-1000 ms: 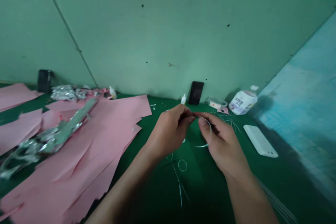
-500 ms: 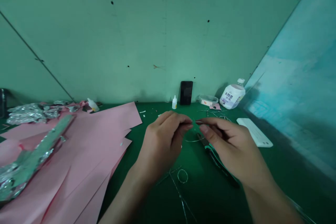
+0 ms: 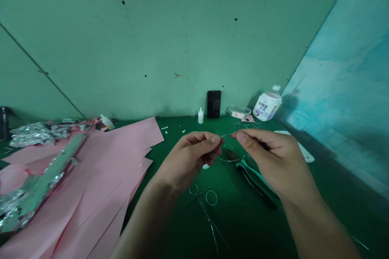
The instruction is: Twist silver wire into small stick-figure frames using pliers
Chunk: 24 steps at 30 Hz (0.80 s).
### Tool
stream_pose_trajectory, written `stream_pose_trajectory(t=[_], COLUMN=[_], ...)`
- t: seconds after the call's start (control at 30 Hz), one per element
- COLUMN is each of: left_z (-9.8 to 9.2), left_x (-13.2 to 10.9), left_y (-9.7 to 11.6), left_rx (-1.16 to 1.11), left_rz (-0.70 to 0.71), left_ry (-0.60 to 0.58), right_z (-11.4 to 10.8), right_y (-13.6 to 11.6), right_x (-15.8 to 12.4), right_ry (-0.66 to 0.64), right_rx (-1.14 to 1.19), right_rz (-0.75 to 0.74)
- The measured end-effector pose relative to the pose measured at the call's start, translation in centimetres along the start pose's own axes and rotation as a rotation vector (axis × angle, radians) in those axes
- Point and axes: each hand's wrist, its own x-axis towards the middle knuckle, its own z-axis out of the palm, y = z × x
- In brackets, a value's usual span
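With left hand (image 3: 189, 157) and right hand (image 3: 275, 158) both pinching the thin wire (image 3: 232, 160) mid-frame, bend slowly, fingertips close together.

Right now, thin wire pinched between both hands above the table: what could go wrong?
1. The wire is held only by the fingertips of the left hand and right hand; it could slip and spring free, or its end could prick a finger.
2. If dropped, it may be hard to pick out among the bent wire pieces on the green table.
3. The pliers lie right under the right hand; the hanging loop could snag on them.
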Motion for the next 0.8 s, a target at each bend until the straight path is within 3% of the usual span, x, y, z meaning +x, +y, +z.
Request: stream_pose_trajectory(t=[0.13, 0.27, 0.37, 0.47, 0.57, 0.8], left_z=[0.1, 0.0, -0.1, 0.0, 0.2, 0.8], left_x=[0.2, 0.3, 0.4, 0.4, 0.3, 0.0], left_y=[-0.2, -0.3, -0.4, -0.5, -0.5, -0.6], left_rx=[-0.124, -0.198, -0.152, -0.06, 0.021, 0.07], left_rz=[-0.074, -0.117, -0.036, 0.076, 0.15, 0.203], left_ry=[-0.014, -0.004, 0.049, 0.154, 0.208, 0.202], right_z=[0.1, 0.2, 0.3, 0.4, 0.5, 1.2], right_y=[-0.2, -0.3, -0.3, -0.5, -0.9, -1.5], right_x=[-0.1, -0.3, -0.5, -0.9, -1.2, -1.5], right_ry=[0.03, -0.044, -0.038, -0.019, -0.052, 0.065], right_rx=[-0.039, -0.086, -0.194, -0.283, -0.23, -0.083], right_rz=[-0.035, -0.006, -0.052, -0.193, -0.286, -0.191])
